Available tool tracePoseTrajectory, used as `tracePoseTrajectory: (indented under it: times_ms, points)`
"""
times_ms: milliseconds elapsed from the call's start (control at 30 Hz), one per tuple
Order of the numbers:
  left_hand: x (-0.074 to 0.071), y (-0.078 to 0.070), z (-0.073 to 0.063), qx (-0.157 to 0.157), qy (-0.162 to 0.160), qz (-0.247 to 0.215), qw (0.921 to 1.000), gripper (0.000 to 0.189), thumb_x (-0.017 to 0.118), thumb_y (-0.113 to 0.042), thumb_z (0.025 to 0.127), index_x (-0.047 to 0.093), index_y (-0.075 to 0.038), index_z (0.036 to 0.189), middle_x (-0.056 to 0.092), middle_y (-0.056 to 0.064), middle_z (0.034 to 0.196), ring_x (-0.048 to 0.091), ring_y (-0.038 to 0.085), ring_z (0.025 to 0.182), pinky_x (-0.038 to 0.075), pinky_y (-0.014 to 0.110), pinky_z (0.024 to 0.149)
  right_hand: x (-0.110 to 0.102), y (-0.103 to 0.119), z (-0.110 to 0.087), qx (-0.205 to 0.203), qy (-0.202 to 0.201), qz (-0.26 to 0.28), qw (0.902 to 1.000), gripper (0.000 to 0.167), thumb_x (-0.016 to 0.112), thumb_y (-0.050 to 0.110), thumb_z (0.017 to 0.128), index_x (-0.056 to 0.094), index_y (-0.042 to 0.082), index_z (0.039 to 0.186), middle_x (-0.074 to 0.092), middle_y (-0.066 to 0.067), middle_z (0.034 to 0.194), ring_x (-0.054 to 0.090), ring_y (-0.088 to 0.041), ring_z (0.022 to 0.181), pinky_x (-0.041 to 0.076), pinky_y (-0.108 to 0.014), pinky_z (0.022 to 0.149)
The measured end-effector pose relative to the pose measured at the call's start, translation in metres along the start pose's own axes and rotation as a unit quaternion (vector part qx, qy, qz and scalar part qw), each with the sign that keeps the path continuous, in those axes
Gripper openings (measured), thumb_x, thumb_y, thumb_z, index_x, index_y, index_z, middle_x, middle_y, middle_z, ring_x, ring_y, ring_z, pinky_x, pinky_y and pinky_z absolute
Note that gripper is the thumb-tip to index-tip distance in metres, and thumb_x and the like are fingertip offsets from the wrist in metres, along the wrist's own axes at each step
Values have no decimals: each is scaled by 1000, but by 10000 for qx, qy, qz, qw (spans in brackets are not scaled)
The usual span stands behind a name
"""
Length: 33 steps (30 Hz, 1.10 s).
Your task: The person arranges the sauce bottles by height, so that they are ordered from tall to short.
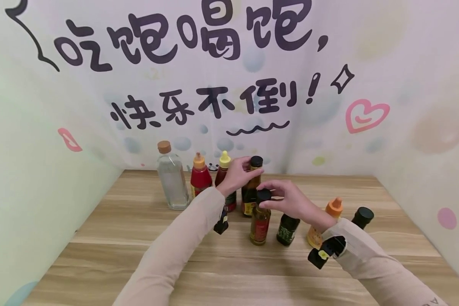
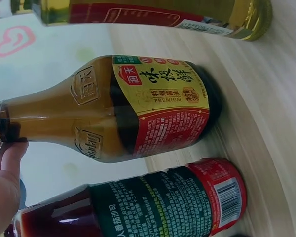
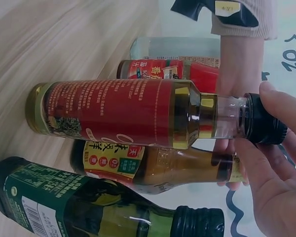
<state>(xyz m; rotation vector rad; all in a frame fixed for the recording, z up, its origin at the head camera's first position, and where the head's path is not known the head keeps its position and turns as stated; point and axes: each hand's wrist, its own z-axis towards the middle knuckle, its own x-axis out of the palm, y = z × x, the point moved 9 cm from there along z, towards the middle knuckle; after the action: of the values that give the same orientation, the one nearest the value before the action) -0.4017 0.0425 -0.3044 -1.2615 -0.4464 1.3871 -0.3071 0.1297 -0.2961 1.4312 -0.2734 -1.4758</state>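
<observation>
My left hand (image 1: 238,173) holds a brown soy sauce bottle (image 2: 172,94) by its neck, just under the black cap. This bottle stands upright at the back, with a yellow and red label. In front of it and slightly right is a bottle of yellowish oil (image 3: 123,111) with a red label. My right hand (image 1: 290,200) pinches the oil bottle's black cap (image 3: 264,119) between thumb and fingers. Beside the oil bottle is a dark green bottle (image 3: 84,197) with a ridged cap. A yellow-tipped sauce bottle (image 1: 225,160) stands left of the soy sauce, partly behind my left hand.
Further left along the back are a red squeeze bottle (image 1: 201,177) and a clear glass bottle (image 1: 172,180) with a brown cap. An orange-capped bottle (image 1: 334,207) and a black-capped bottle (image 1: 363,216) stand right, partly hidden by my right arm. A printed cloth (image 1: 214,140) hangs behind the wooden table (image 1: 222,280).
</observation>
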Motion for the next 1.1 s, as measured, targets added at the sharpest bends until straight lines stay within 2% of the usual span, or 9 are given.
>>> tracePoseTrajectory:
  times_ms: [267, 433, 633, 933, 1100]
  points:
    - [3, 2, 3, 73, -150, -144, 9998, 31, 67, -16, 79, 61, -1, 105, 64, 12, 99, 60, 20, 92, 47, 28, 81, -1, -1, -1, 38, -29, 31, 10000, 37, 69, 9, 75, 58, 0, 109, 58, -14, 109, 55, -26, 100, 47, -33, 81]
    - [4, 5, 5, -110, -65, -42, 9999, 32, 66, -18, 80, 60, -3, 108, 64, 10, 102, 59, 19, 95, 46, 29, 83, -2, 1, -2, 32, -50, 88, 9999, 37, 69, 8, 75, 57, -1, 110, 57, -14, 109, 55, -27, 101, 47, -37, 81]
    - [5, 8, 7, -246, 106, 212, 9994, 33, 64, -19, 81, 58, -5, 111, 62, 8, 106, 57, 19, 98, 45, 30, 84, -1, 3, -2, 15, -46, 65, 10000, 37, 69, 8, 76, 56, -3, 109, 57, -14, 109, 56, -26, 100, 47, -33, 81]
    - [2, 11, 3, -534, 271, 120, 9981, 31, 63, -19, 83, 59, -5, 110, 61, 8, 106, 57, 19, 99, 45, 30, 85, 3, 2, -1, 36, 60, 175, 9998, 36, 69, 9, 76, 57, 0, 108, 56, -14, 109, 57, -27, 98, 49, -30, 76]
    - [6, 10, 4, -509, 287, 5, 9983, 31, 63, -18, 83, 58, -4, 111, 61, 9, 107, 56, 19, 99, 44, 30, 85, 3, 2, -2, -113, 185, 156, 9996, 41, 69, 9, 75, 54, -1, 112, 54, -19, 113, 56, -29, 99, 49, -30, 75]
